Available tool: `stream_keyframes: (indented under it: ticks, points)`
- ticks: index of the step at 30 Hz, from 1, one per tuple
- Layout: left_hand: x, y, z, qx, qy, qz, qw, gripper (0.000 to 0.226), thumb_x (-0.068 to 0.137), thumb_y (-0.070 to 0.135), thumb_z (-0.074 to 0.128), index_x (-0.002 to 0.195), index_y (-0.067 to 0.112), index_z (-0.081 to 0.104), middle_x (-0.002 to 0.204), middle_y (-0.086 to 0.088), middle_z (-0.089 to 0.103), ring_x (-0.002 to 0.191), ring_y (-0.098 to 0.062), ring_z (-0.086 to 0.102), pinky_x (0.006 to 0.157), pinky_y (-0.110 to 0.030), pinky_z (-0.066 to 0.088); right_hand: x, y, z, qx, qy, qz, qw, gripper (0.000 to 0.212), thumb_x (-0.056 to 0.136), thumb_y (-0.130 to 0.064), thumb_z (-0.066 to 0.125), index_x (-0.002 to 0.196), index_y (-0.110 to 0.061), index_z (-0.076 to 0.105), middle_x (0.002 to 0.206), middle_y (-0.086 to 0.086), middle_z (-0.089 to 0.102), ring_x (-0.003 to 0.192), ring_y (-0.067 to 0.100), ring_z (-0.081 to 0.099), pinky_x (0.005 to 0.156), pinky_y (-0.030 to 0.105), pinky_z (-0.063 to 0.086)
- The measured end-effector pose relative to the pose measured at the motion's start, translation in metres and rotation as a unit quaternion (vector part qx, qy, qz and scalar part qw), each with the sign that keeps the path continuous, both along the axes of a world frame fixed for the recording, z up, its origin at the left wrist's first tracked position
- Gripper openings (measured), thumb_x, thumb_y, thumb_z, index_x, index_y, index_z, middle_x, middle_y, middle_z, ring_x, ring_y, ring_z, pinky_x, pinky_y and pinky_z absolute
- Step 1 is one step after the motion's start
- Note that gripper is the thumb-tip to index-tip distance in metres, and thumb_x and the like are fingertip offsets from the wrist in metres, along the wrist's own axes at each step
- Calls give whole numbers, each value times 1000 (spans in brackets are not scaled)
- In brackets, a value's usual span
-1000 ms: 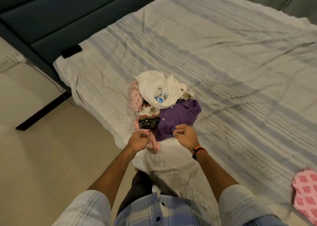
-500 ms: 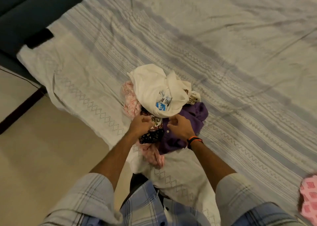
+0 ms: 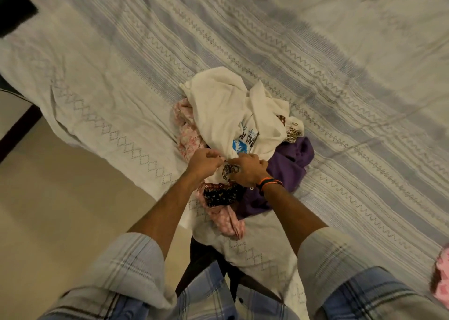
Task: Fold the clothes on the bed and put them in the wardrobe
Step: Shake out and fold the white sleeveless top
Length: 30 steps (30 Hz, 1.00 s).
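Observation:
A heap of clothes lies near the bed's near edge. On top is a cream T-shirt (image 3: 226, 110) with a blue print. Under it are a purple shirt (image 3: 289, 164), a pink floral garment (image 3: 189, 135) and a white garment with a dark patterned border (image 3: 221, 193). My left hand (image 3: 202, 160) and my right hand (image 3: 247, 168) meet over the heap's near side, and both pinch the top edge of the patterned garment between them.
The bed sheet (image 3: 315, 59) is pale with grey-blue stripes and zigzag lines, and it hangs over the bed edge. Beige floor (image 3: 60, 217) lies to the left. A pink checked cloth (image 3: 442, 281) shows at the right edge. A dark headboard corner (image 3: 14, 13) sits top left.
Both hands have moved forward from the heap's near edge onto the patterned garment and now pinch it. The camera has leaned in closer over the heap.

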<state>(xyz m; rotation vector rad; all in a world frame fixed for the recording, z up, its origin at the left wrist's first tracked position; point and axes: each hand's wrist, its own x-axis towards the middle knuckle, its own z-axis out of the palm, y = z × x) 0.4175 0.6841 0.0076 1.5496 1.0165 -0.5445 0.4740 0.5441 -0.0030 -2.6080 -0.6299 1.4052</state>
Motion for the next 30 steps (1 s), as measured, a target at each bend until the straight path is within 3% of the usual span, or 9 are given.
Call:
stream_keyframes:
  ticks: [3,7,9,12,18,21,24,26,30]
  points:
    - [-2,0,1,-3,0,3,1000,27,87,10,68,114,8,67,103,-7,69,88,-18,64,76,-35,55,1,0,4,18,-4,-17,1000,51,88,-36,63,138,-27,54,139,5,47,132,31,37,107,52,27]
    - [-4,-4,13,-5,-10,19,1000,33,89,16,69,121,8,62,109,-7,67,98,-22,66,80,-37,56,-1,-7,21,136,-24,-188,972,38,80,-29,74,115,-23,61,126,0,60,121,24,51,106,44,33]
    - [-4,-9,21,-8,-22,27,999,35,89,17,69,121,7,60,107,-8,67,92,-21,66,76,-36,54,-2,-12,34,197,-28,-254,946,39,79,-26,77,111,-20,56,121,0,61,113,22,55,96,35,41]
    - [-3,-19,40,2,-46,25,999,29,93,21,65,120,10,61,105,-6,69,96,-23,68,75,-37,53,3,-19,59,268,-39,-316,909,41,78,-19,78,109,-17,51,116,-2,56,108,18,53,78,23,38]
    - [-12,-45,88,-44,-101,112,988,36,101,45,45,110,15,62,109,-2,69,98,-19,68,79,-34,55,-6,-51,107,402,-70,-352,842,44,70,-15,85,83,-30,46,95,-5,59,85,13,56,68,25,47]
    - [-26,-64,112,-124,-139,191,964,41,99,53,43,102,17,62,99,-3,69,95,-19,68,78,-33,56,-22,-77,130,444,-63,-343,825,43,63,-20,86,76,-33,47,89,-2,60,79,20,57,67,41,49]
    - [-36,-84,132,-186,-168,260,933,30,96,42,57,103,13,62,100,-7,68,84,-18,67,68,-30,56,-42,-102,144,472,-66,-327,816,40,57,-27,85,71,-35,48,89,2,62,81,26,58,67,51,52]
    - [-42,-101,146,-185,-193,272,925,20,93,22,66,107,10,63,108,-11,67,82,-18,66,62,-28,56,-57,-121,155,488,-68,-325,807,42,57,-23,86,69,-32,47,84,2,60,78,22,56,62,44,48]
    - [-48,-135,178,-201,-270,272,901,17,91,2,63,106,10,62,107,-9,68,98,-22,65,76,-34,59,-80,-157,171,500,-67,-339,795,44,58,-23,87,77,-24,47,91,10,66,80,22,62,62,35,49]
